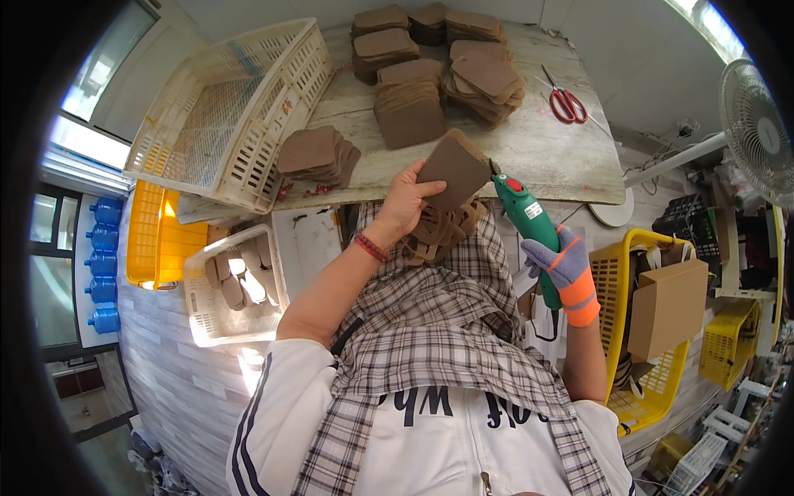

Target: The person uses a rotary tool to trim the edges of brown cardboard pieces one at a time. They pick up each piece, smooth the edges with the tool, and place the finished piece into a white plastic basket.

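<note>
My bare left hand point(404, 200) grips a flat brown rounded-corner pad point(453, 172), tilted above the table's front edge. My right hand point(561, 258), in a purple and orange glove, is wrapped round a green corded power tool point(524, 208) with a red button. The narrow tip of the tool meets or nearly meets the pad's right edge; I cannot tell whether they touch. Below the pad, looped brown strips point(442, 231) lie on my checked apron point(413, 314). A small stack of brown pads point(318, 157) sits on the table left of my left hand.
Several stacks of brown pads point(411, 112) stand on the worn table point(571, 157), with red-handled scissors point(567, 106) to their right. A white crate point(248, 124) is at left. Lower left is a white basket point(236, 322); at right, a yellow basket point(608, 281) and a fan point(757, 124).
</note>
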{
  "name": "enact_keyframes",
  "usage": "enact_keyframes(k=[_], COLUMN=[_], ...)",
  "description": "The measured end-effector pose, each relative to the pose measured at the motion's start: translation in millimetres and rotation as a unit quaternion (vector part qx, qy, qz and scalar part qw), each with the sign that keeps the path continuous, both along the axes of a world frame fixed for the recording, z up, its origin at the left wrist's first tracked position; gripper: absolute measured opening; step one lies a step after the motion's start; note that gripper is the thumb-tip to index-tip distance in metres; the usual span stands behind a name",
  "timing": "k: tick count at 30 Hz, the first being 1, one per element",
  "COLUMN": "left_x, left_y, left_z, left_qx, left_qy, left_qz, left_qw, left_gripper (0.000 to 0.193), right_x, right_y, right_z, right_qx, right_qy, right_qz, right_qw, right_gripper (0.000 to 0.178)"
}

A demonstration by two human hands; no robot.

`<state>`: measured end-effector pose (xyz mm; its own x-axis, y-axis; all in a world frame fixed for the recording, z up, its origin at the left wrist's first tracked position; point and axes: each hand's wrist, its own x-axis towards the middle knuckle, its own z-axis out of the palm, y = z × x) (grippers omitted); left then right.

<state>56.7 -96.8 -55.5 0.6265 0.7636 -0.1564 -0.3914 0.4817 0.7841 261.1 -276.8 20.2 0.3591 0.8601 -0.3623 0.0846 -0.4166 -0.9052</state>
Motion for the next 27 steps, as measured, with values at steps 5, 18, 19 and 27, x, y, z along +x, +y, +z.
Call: enact_keyframes(k=[5,18,19,27], left_x=[-19,-28,-29,-42], left_y=[10,-5,-4,3], left_z=[1,-3,-2,15], left_qx=[0.066,0.063,0.067,0.151], left_qy=[0.087,0.16,0.157,0.233], left_qz=[-0.054,-0.114,-0.118,-0.13], left_qw=[0.993,0.979,0.978,0.952], left_gripper=[0.036,0.035,0.035,0.027], right_x=[-6,-18,-18,-18], right_y=[-7,3,4,1], right_z=[4,-4,-4,-6], right_qx=[-0.017,-0.005,-0.004,-0.021], right_qy=[-0.014,0.005,0.018,0.016], right_qz=[0.038,0.054,0.056,0.067], right_qw=[0.999,0.999,0.998,0.997], right_gripper=[0.043,0.043,0.043,0.042])
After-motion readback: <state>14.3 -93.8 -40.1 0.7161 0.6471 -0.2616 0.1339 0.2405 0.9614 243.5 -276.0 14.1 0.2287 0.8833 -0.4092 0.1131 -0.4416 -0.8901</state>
